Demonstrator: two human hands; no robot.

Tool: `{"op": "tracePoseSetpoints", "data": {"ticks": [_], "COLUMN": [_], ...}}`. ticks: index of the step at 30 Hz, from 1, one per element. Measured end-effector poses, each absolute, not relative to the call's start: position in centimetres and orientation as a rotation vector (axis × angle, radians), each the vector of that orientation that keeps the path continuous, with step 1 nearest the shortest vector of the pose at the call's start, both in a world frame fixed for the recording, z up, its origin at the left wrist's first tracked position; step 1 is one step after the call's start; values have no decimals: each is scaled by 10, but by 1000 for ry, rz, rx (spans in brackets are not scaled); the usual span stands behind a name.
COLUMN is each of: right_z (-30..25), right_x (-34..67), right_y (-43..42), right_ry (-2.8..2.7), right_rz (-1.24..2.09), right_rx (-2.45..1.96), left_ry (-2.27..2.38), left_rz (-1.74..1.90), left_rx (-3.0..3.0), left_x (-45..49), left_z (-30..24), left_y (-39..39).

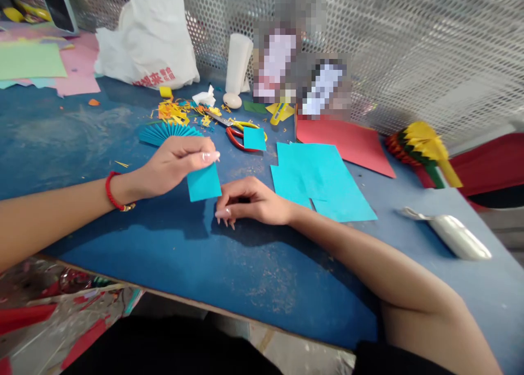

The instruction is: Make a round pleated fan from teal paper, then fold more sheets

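Note:
A small turquoise paper square hangs from my left hand, pinched at its top edge between thumb and fingers. My right hand is just right of the square's lower corner, low over the blue table. Its fingers are loosely curled with a gap behind the thumb, and nothing shows in them. Behind my left hand lies a pleated turquoise paper fan, partly hidden. Scissors with red and yellow handles lie beyond, a second turquoise square on top. Larger turquoise sheets lie by my right wrist.
Yellow paper scraps, a white bottle and a white bag stand toward the mesh panel. Red paper, a folded paper flower and a pale pouch lie right. The table edge is near me.

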State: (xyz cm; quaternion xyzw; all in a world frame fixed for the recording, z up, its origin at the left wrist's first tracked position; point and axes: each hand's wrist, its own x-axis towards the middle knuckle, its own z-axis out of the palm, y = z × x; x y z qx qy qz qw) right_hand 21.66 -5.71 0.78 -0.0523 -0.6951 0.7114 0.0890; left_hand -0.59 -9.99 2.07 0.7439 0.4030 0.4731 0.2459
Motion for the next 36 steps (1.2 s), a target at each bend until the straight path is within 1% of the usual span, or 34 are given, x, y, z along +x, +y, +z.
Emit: {"op": "tracePoseSetpoints", "data": {"ticks": [3,5,7,11,14,16,19,21,24,31,36], "right_z": [5,2,-2,-6,-7,-7,-5,-4,-1,0,1], "right_x": [216,215,213,211,211,210,208,207,207,207,207], "right_y": [-60,-61,-62,-59,-57,-57,-57,-57,-58,-54,-48], "right_ry": [-2010,-1828,-1759,-1921,-1951,-1927,-1837,-1796,-1815,-1993,-2064], "right_rz": [2021,1809,1546,1111,944,979,1167,1271,1324,1445,1626], "right_rx": [-199,-268,-312,-300,-300,-381,-505,-534,-513,-414,-342], "left_ry": [1002,978,973,1041,1084,1104,1113,1151,1213,1152,1203], "left_rz": [1198,1167,1136,999,939,1026,1267,1342,1308,1113,1273], "left_rx": [1797,1696,1621,1720,1845,1864,1861,1965,2163,2268,2210], "left_x": [-3,1,4,8,7,6,4,4,6,11,9], "left_z": [21,21,20,18,16,13,8,6,6,14,13], "left_y": [-98,-97,-96,-94,-92,-91,-90,-91,-95,-102,-102]}}
